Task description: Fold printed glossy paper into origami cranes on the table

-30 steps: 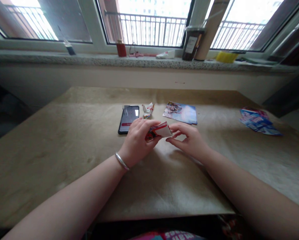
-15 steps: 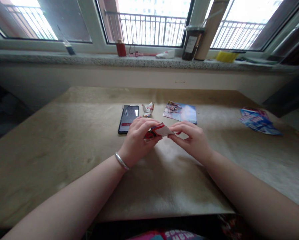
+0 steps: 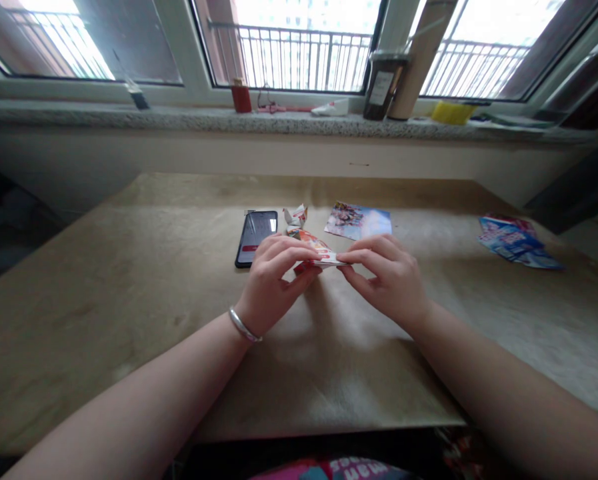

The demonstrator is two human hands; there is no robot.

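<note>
A folded piece of printed paper [image 3: 327, 257], white with red and orange, is held above the table between both hands. My left hand [image 3: 281, 270], with a silver bangle at its wrist, pinches its left side between thumb and fingers. At the other end, the thumb and fingertips of my right hand [image 3: 386, 272] grip the right edge. Just beyond my left hand lies a phone [image 3: 257, 230] with its screen lit. Behind the held paper is a small crumpled paper piece [image 3: 296, 217]. A printed picture sheet [image 3: 359, 220] lies beyond my right hand, partly covered by it.
Several blue and red printed packets [image 3: 519, 243] lie at the right of the table [image 3: 129, 300]. On the stone windowsill [image 3: 193, 120] stand a red container [image 3: 241, 97], a dark jar [image 3: 381, 87], a cardboard tube [image 3: 419, 67] and a yellow item [image 3: 453, 113].
The held paper has turned flatter, and an orange printed part now shows behind it. Both hands still grip it, and my right hand has shifted slightly.
</note>
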